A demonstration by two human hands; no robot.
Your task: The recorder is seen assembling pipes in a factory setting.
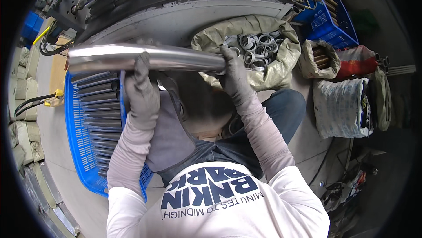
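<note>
A shiny metal tube point(184, 60) lies roughly level across the view, held in front of me in both gloved hands. My left hand point(143, 86) is closed around its middle part from below. At its right end, my right hand point(235, 75) grips the tube near the rim, and a small light edge shows beside the fingers. To the right of that end, an open woven sack point(281, 74) holds many metal rings point(259, 49). Under the tube's left part stands a blue plastic crate point(81, 150) with a stack of dark metal tubes point(102, 123).
A machine bench point(189, 7) runs along the far side. At the right are a blue crate point(336, 33) with tubes, a small sack point(323, 64) of brownish tubes and a white woven bag point(338, 108). Stacked pale bundles point(26, 97) line the left.
</note>
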